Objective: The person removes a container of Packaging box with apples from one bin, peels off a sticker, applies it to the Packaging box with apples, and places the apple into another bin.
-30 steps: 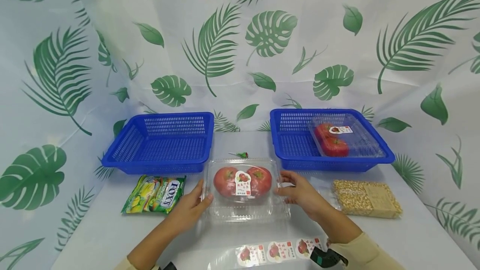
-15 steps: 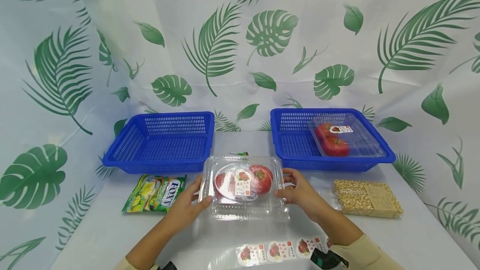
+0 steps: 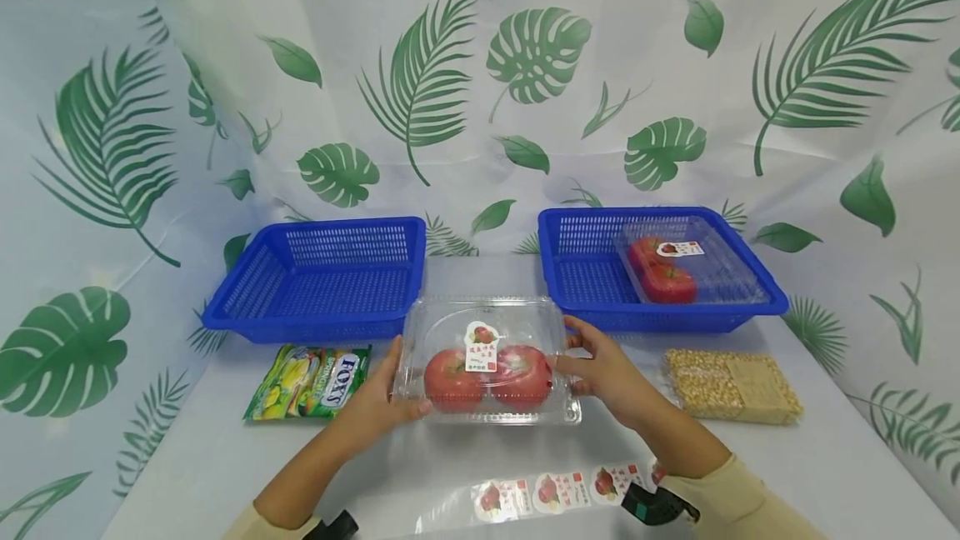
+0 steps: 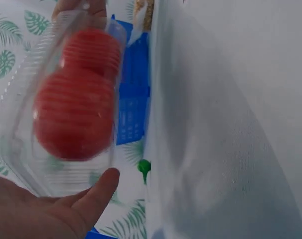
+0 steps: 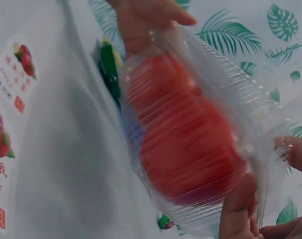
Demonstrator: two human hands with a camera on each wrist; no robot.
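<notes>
A clear plastic clamshell box (image 3: 486, 357) with two red tomatoes (image 3: 487, 377) and a sticker label is held tilted above the table, its top facing me. My left hand (image 3: 390, 402) grips its left end and my right hand (image 3: 592, 369) grips its right end. In the left wrist view the box (image 4: 66, 104) shows its ribbed underside with my thumb (image 4: 93, 196) curled on its edge. In the right wrist view the box (image 5: 191, 144) fills the middle, my thumb (image 5: 238, 209) on its near end.
Two blue baskets stand at the back: the left one (image 3: 322, 277) bare, the right one (image 3: 592, 273) holding another tomato box (image 3: 686, 273). A green candy bag (image 3: 311, 382) lies left, a corn-kernel pack (image 3: 731, 386) right. A strip of stickers (image 3: 558, 490) lies near me.
Both hands have lifted the tomato box off the table and tipped its back edge up, so the tomatoes rolled toward the near side.
</notes>
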